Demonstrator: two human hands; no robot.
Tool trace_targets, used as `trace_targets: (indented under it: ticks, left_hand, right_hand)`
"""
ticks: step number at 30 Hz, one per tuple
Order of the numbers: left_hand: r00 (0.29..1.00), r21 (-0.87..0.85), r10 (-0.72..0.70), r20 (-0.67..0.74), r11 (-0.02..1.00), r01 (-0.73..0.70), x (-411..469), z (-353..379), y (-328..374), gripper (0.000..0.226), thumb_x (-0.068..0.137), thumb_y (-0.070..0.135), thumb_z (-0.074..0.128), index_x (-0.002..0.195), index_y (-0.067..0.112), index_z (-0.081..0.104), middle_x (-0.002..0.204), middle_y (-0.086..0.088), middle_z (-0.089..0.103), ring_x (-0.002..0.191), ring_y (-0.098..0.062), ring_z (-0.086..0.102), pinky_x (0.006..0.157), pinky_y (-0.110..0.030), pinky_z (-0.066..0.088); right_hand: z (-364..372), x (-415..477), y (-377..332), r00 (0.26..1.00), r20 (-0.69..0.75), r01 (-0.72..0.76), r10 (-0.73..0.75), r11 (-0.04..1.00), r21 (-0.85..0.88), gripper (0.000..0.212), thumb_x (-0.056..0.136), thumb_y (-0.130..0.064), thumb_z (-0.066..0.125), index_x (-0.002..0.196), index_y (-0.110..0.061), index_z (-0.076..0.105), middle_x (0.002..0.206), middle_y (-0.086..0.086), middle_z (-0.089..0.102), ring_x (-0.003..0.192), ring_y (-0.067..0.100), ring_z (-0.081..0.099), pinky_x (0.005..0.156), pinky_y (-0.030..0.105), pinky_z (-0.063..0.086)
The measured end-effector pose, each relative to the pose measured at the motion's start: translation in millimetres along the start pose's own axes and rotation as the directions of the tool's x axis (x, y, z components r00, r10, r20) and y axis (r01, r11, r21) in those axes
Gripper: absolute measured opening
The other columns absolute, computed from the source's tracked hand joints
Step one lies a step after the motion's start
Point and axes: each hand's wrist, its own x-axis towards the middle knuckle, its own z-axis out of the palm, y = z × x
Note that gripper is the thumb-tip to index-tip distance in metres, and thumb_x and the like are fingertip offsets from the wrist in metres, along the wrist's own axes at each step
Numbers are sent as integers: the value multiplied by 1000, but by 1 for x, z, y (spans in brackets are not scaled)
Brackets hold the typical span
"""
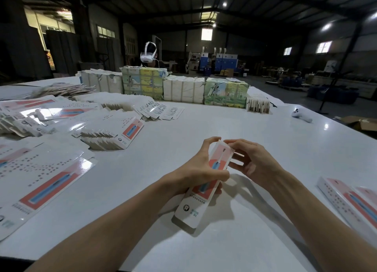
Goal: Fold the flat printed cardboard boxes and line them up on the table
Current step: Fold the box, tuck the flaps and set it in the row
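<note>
Left hand grip: The left hand (193,169) is wrapping around the middle of a cardboard box (193,210), with the thumb lying across the printed front and the fingers curling behind.
Right hand grip: The right hand (253,161) is pinching the box's upper end, its fingertips meeting the top edge and its other fingers curling against the right side.
Box position: The box is sitting between the two hands, over the near middle of the white table (265,133). It is tilting, with the upper end leaning away. Whether the lower end is touching the table cannot be told.
Box look: It is a long, narrow white carton showing a coral panel with a blue upright item printed on it. A round logo and small text are showing near the rounded lower flap. Its inside is not showing.
Flat blanks: Fanned piles of unfolded box blanks (114,135) with the same print are lying across the left of the table.
Folded boxes: Finished folded boxes (350,200) are lying side by side at the right edge.
Far edge: Strapped bundles of cardboard (183,89) are standing in a row.
Other: A white controller (302,115) is resting on the table at far right.
</note>
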Motion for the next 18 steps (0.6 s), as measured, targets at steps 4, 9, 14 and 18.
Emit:
trace_targets:
  ticks: [4, 9, 14, 18]
  left_hand:
    - [1000, -18, -6, 24, 1000, 7, -3, 0, 3, 96, 81, 22, 83, 141, 66, 22, 119, -12, 55, 74, -30, 78, 64, -34, 63]
    - [998, -59, -30, 64, 998, 34, -4, 1, 5, 90, 83, 15, 81, 139, 60, 28, 117, -16, 59, 77, -35, 78, 68, -40, 65]
    - [999, -95, -45, 23, 994, 47, -6, -1, 7, 85, 82, 13, 81, 139, 49, 29, 115, -19, 61, 78, -31, 79, 67, -36, 64]
    - [998, -149, -57, -5, 987, 55, -5, -1, 10, 84, 83, 10, 80, 140, 43, 27, 119, -20, 62, 83, -32, 79, 71, -37, 64]
  right_hand:
    - [-1, -1, -4, 1000, 6, -2, 3, 998, -58, 21, 98, -4, 62, 109, 1, 78, 108, 19, 77, 103, 34, 75, 76, 39, 64]
    - [0, -3, -6, 998, -37, 40, -50, 969, -245, 18, 98, -1, 62, 98, 4, 79, 101, 14, 79, 89, 30, 78, 70, 33, 63]
    - [7, -5, -2, 993, -14, 108, -116, 960, -258, 16, 98, -6, 66, 99, -6, 82, 97, 11, 79, 92, 26, 78, 74, 32, 64]
    - [15, -6, 4, 980, 12, 194, -200, 936, -294, 18, 95, -23, 75, 108, -10, 79, 100, 6, 79, 95, 23, 78, 82, 34, 65]
